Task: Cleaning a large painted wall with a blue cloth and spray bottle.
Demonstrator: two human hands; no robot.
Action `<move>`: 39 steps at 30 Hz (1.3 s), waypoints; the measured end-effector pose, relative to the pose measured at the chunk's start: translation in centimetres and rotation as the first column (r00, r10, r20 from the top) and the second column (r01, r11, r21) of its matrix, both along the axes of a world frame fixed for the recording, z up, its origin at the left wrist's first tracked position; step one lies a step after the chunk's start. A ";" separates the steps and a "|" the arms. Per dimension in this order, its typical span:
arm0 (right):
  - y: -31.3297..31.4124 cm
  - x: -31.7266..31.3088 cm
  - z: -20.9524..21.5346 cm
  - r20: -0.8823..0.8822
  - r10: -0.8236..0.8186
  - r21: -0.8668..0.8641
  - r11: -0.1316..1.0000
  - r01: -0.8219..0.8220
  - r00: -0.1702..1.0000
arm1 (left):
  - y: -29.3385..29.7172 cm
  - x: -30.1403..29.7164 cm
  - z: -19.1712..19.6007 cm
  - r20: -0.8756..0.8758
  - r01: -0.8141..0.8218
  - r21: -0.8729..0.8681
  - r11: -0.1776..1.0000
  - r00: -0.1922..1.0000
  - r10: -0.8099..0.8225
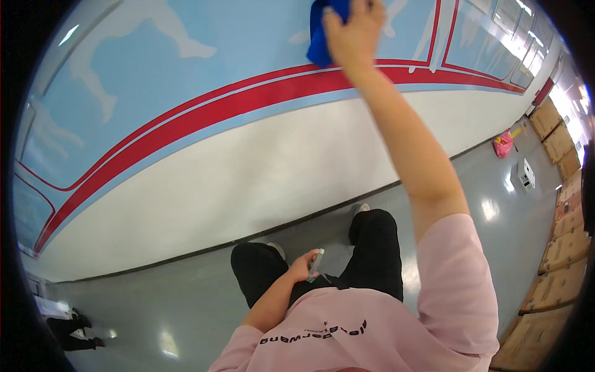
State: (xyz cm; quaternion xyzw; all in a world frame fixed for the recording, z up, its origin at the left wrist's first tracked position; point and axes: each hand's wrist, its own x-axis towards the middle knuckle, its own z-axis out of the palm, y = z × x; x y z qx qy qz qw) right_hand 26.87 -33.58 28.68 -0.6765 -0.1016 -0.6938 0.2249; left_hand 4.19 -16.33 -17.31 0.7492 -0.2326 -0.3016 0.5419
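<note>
My right hand is raised with the arm stretched out, its fingers closed on a blue cloth against the upper wall. Behind the cloth, the wall is light blue with white figure shapes. Low in front of my body, my left hand is wrapped round a slim, pale object with a whitish top and a bit of green at its lower end. Its kind cannot be made out.
A red band runs along the wall above a white lower part. On the grey floor at right are a pink bag and a white box-like object. Stacked cardboard boxes line the right side. Another person's legs show lower left.
</note>
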 end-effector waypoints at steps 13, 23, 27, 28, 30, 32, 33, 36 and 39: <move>5.4 0.6 -0.6 -0.204 0.213 -0.905 0.330 -0.267 0.955 | 0.8 -0.4 2.6 -0.074 -0.082 0.065 0.994 0.993 0.087; -12.4 3.1 5.7 0.053 -0.095 -0.083 0.992 0.099 0.994 | 1.1 -0.9 2.2 0.049 -0.090 0.003 0.996 0.995 0.089; -20.7 4.8 1.3 -0.267 -0.289 0.211 0.913 0.348 0.919 | -0.1 -0.1 2.6 0.018 -0.034 -0.021 0.999 0.999 0.034; -20.3 4.0 0.6 -0.386 -0.082 0.413 0.875 0.252 0.919 | -0.1 -0.1 2.5 0.040 -0.024 0.002 1.000 0.999 0.024; -18.0 3.3 -0.3 -0.451 0.147 0.599 0.781 0.177 0.880 | -0.3 0.2 1.4 0.091 -0.014 -0.003 1.000 0.996 0.014; -13.9 3.9 -0.8 -0.223 0.007 0.571 0.811 0.125 0.975 | -1.0 0.3 1.3 0.142 0.006 -0.009 1.000 0.990 -0.005; -12.2 4.4 -0.7 -0.135 -0.094 0.440 0.886 0.145 0.986 | -1.4 0.5 2.1 0.089 0.048 0.004 0.999 0.995 -0.049; -3.0 3.2 -0.1 -0.017 -0.054 0.095 0.994 0.055 0.998 | -1.1 0.3 2.4 0.036 0.063 -0.007 0.998 0.997 -0.063; 4.6 1.5 0.6 0.017 0.049 -0.271 0.962 -0.043 0.999 | -1.5 0.4 2.0 0.057 0.080 -0.065 0.995 0.995 -0.076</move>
